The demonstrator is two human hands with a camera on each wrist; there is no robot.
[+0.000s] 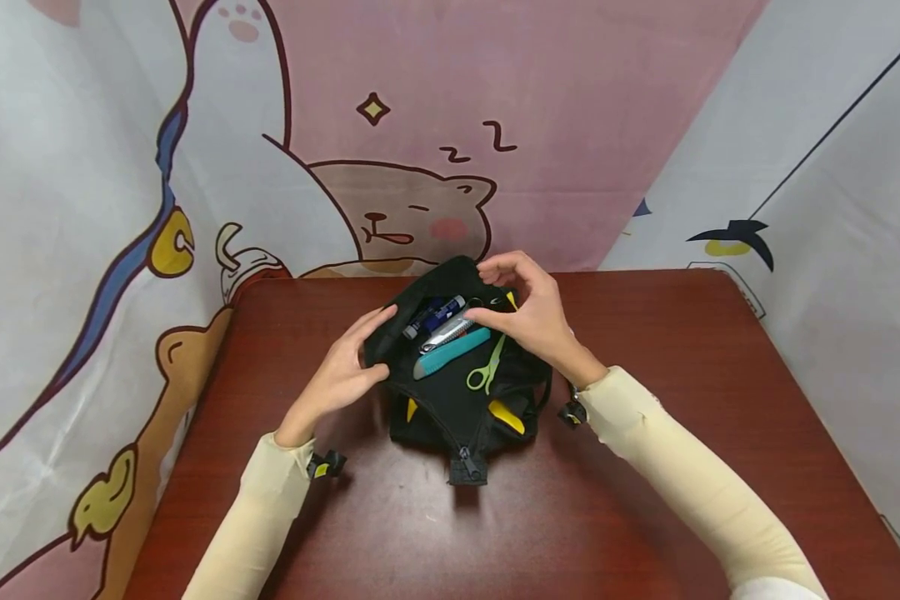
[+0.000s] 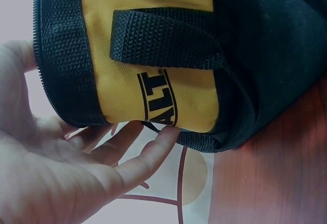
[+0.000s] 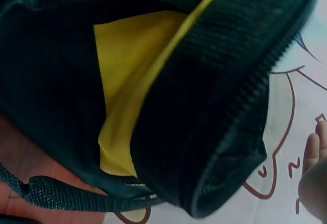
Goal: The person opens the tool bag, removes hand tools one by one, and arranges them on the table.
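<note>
A black and yellow tool bag [image 1: 438, 408] stands unzipped on the table, its mouth spread wide. My left hand [image 1: 339, 371] grips the bag's left side, thumb at the zipped rim and fingertips against the yellow panel [image 2: 194, 101] outside. Over the right part of the mouth, my right hand [image 1: 532, 312] has loosely bent fingers near the back rim. Its thumb tip overlaps the upper end of a silver box cutter [image 1: 446, 332]. Also inside are a teal box cutter [image 1: 452, 353], light green scissors [image 1: 487, 373] and dark blue tubes [image 1: 444, 313] with pale ends.
The bag rests on a reddish-brown wooden table [image 1: 660, 350]. Cartoon-printed cloth [image 1: 570, 125] hangs behind and along both sides. A black strap [image 3: 76, 196] trails from the bag's right side. Small black devices [image 1: 326, 464] are strapped at both wrists.
</note>
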